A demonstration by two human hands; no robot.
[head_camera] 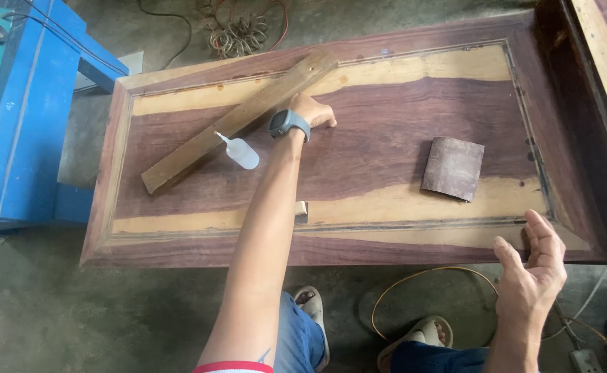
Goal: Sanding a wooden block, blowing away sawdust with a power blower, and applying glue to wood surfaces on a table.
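While I'm standing at the near edge of the wooden panel [386,138], you can see my sandals [421,335] on the concrete floor [75,311] and a thin yellow cord [421,276] looping just past my feet. My right hand [535,266] hangs open at the panel's near right corner, fingers spread and loosely curled, holding nothing, just beside the edge but I can't tell if it touches. A small wood offcut [302,211] sits on the near side of the panel, partly hidden behind my left forearm. My left arm stretches across to the panel's middle, wrist wearing a grey watch [289,124]. That left hand [314,110] is pressed down on the surface with fingers bent, nothing gripped as far as I can see. Just left of that wrist lies a little clear squeeze bottle [240,152] on its side, nozzle pointing away to the far left. Right of the hand, well apart, a brown sheet of sandpaper [453,168] lies flat. A long wooden board [238,121] lies diagonally across the far left part, its upper end right by my left hand. Off the left side of the panel stands a blue machine [20,117], and beyond the far edge there's a tangle of wire [238,31].
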